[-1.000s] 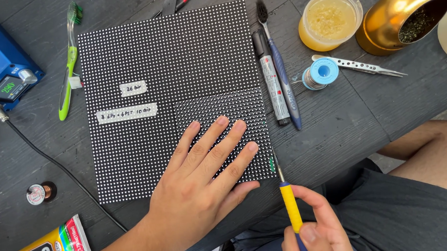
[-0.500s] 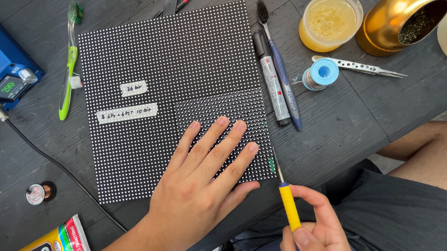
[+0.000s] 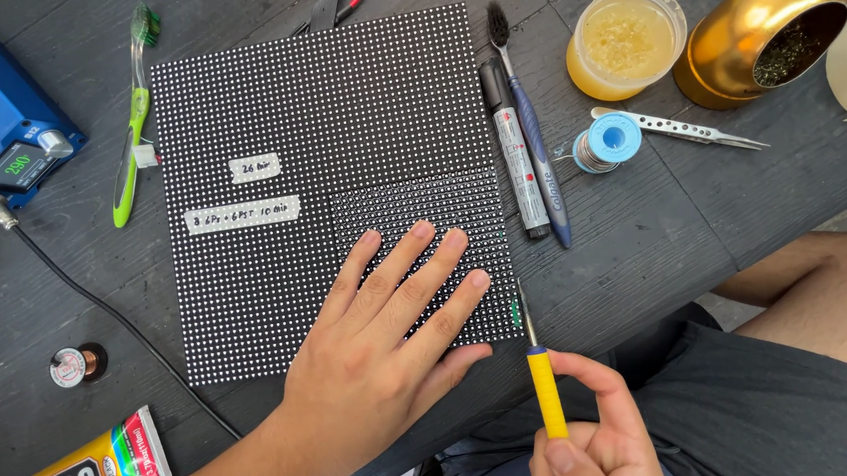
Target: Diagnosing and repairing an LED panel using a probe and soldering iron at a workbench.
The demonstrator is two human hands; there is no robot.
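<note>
A black square panel (image 3: 317, 138) covered in a grid of small white dots lies on the dark wooden table, with two white tape labels on it. A smaller dotted panel (image 3: 422, 205) rests on its lower right corner. My left hand (image 3: 390, 361) lies flat on that smaller panel, fingers spread. My right hand (image 3: 595, 438) grips a soldering iron with a yellow handle (image 3: 547, 388); its metal tip points at the right edge of the smaller panel, near the lower corner.
A blue soldering station (image 3: 12, 140) with cable sits at left, beside a green toothbrush (image 3: 131, 126). A marker (image 3: 514, 155), dark toothbrush (image 3: 533, 140), solder spool (image 3: 608, 142), tweezers (image 3: 682, 128), flux jar (image 3: 623, 39) and brass holder (image 3: 764, 34) lie right. Glue tube (image 3: 75, 466) and small wire spool (image 3: 71, 365) lower left.
</note>
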